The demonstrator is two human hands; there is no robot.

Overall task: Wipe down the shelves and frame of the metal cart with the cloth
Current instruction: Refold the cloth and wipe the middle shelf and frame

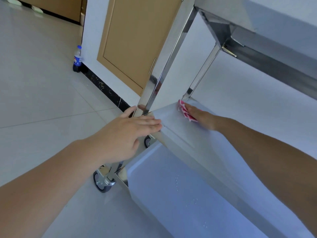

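A cola bottle (77, 59) with a blue cap stands on the pale tiled floor (39, 79) against a white wall, near a tan cabinet door (132, 40).

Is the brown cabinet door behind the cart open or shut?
Shut. The cabinet door lies flush in its white frame, with no gap along its edges.

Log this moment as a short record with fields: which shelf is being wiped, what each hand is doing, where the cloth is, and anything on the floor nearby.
shelf being wiped: middle shelf of the metal cart
right hand: pressed flat on the cloth, fingers straight
cloth position: on the middle shelf near its far corner, red and white
left hand: open, fingers straight, resting on the shelf's near corner by the upright post
lower shelf: a few water droplets
floor: soda bottle standing by the wall
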